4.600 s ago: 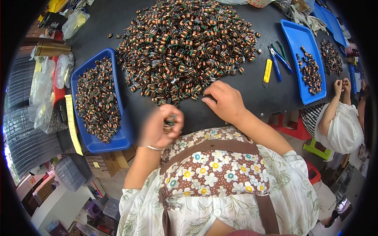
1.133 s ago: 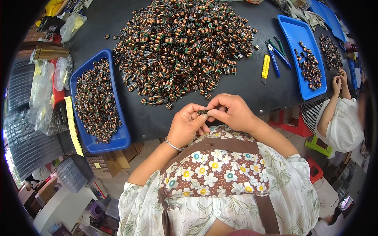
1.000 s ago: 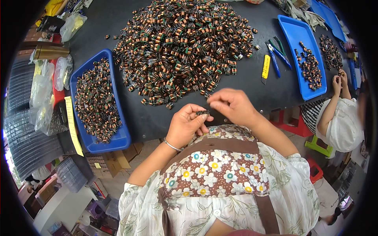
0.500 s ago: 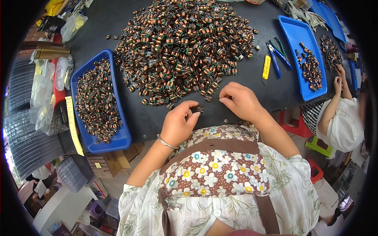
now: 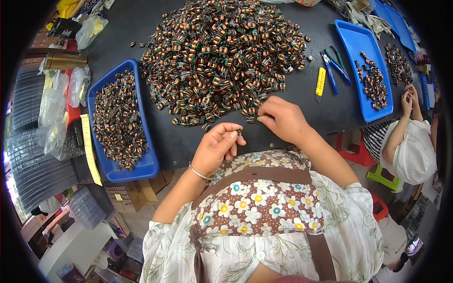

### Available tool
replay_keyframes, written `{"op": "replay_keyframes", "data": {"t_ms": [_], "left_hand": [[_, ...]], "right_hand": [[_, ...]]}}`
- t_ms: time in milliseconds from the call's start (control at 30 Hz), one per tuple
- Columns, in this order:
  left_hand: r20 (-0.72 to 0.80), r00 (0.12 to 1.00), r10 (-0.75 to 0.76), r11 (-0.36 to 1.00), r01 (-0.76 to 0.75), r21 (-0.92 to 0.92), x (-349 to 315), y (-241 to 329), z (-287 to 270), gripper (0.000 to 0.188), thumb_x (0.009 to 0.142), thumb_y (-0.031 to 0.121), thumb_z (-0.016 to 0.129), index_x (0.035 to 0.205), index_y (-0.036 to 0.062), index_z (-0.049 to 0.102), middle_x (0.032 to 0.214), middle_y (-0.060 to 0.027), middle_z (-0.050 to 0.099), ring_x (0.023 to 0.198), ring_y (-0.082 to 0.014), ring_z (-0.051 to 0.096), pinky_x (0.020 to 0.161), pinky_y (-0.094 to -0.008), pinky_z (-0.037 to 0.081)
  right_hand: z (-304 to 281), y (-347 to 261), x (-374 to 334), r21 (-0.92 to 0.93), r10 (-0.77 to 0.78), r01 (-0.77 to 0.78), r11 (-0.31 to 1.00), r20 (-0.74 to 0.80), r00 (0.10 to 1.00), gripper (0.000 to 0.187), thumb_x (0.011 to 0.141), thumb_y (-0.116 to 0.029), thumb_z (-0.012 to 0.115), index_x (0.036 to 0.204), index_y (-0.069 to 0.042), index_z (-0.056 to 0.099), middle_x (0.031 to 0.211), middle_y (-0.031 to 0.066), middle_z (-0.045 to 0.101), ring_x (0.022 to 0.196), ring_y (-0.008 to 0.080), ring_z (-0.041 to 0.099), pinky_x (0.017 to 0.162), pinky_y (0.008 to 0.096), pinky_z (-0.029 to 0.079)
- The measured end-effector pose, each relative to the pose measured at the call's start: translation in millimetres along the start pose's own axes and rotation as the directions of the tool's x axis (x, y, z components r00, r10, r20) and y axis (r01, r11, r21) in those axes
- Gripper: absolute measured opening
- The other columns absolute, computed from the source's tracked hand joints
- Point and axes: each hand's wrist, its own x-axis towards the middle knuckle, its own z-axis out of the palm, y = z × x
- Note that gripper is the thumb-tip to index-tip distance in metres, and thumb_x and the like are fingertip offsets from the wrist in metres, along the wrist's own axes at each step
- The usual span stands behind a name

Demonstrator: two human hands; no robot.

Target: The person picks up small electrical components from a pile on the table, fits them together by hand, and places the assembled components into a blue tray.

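A large heap of small copper-wound coils with dark ends, bits of green and thin metal legs covers the middle of the black table. Just off its near edge, my left hand pinches one coil between thumb and fingertips. The fingers hide most of that piece. My right hand is at the heap's near right edge, beside a few loose coils. Its thumb and forefinger are closed together, and whatever may be between them is hidden.
On the left stands a deep blue tray full of coils. To the right lie a yellow utility knife, blue-handled cutters and a shallow blue tray with some coils. Another person's hands work at the far right.
My left hand has turned a little, and its fingers now curl more around the coil. My right hand has shifted slightly left toward the loose coils.
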Motion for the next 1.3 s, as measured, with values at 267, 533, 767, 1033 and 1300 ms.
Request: {"op": "replay_keyframes", "data": {"t_ms": [267, 533, 767, 1033, 1300], "left_hand": [[-0.07, 0.998, 0.005, 0.994, 0.003, 0.111, -1.3, -7.2, 5.6, 0.017, 0.09, 0.009, 0.053, 0.104, 0.0005, 0.056, 0.084, -0.0072, 0.065, 0.057, -0.0038, 0.049, 0.048, -0.0159, 0.038], [-0.079, 0.997, 0.007, 0.996, 0.0, 0.092, -3.7, -6.4, 6.6, 0.017, 0.089, 0.008, 0.054, 0.103, 0.0006, 0.057, 0.084, -0.0063, 0.065, 0.058, -0.0037, 0.05, 0.049, -0.0161, 0.039], [-0.069, 0.998, 0.013, 0.995, -0.006, 0.103, -1.9, -9.6, 6.9, 0.016, 0.088, 0.011, 0.057, 0.101, 0.0008, 0.058, 0.082, -0.0056, 0.065, 0.058, -0.0036, 0.05, 0.051, -0.0159, 0.039], [-0.03, 0.994, 0.104, 0.988, -0.107, -0.115, -5.3, -12.2, 1.1, 0.01, 0.089, 0.012, 0.055, 0.093, 0.0023, 0.057, 0.075, -0.0048, 0.061, 0.059, -0.0061, 0.051, 0.049, -0.0179, 0.04], [-0.019, 0.997, -0.072, 0.995, 0.073, 0.069, -0.7, -8.4, 10.2, 0.014, 0.087, 0.013, 0.059, 0.097, 0.0037, 0.057, 0.073, -0.0014, 0.06, 0.054, -0.002, 0.048, 0.044, -0.0144, 0.035]], "right_hand": [[2.7, 2.4, 2.3, 0.079, 0.115, -0.103, 0.991, -0.152, 0.982, 0.017, 0.073, -0.01, 0.068, 0.087, -0.008, 0.058, 0.077, 0.0061, 0.056, 0.066, 0.0212, 0.059, 0.059, 0.0324, 0.048], [1.3, 0.1, 5.2, -0.065, 0.073, -0.078, 0.995, -0.063, 0.995, 0.023, 0.072, -0.01, 0.069, 0.093, -0.009, 0.059, 0.079, 0.005, 0.057, 0.068, 0.021, 0.06, 0.059, 0.0319, 0.048], [6.0, -4.6, 2.3, -0.002, 0.084, -0.085, 0.996, -0.112, 0.99, 0.022, 0.071, -0.014, 0.07, 0.089, -0.009, 0.059, 0.077, 0.0039, 0.057, 0.064, 0.0208, 0.058, 0.057, 0.0324, 0.048], [13.5, -2.6, 5.4, -0.097, 0.04, -0.052, 0.994, -0.13, 0.991, 0.023, 0.075, -0.018, 0.068, 0.093, -0.009, 0.057, 0.076, 0.0048, 0.058, 0.065, 0.0226, 0.059, 0.056, 0.0346, 0.046], [-4.2, -35.7, -8.8, 0.231, -0.174, 0.13, 0.964, 0.186, 0.967, 0.02, 0.077, -0.01, 0.064, 0.097, -0.01, 0.059, 0.084, 0.0063, 0.061, 0.076, 0.0254, 0.062, 0.064, 0.0355, 0.05]]}}
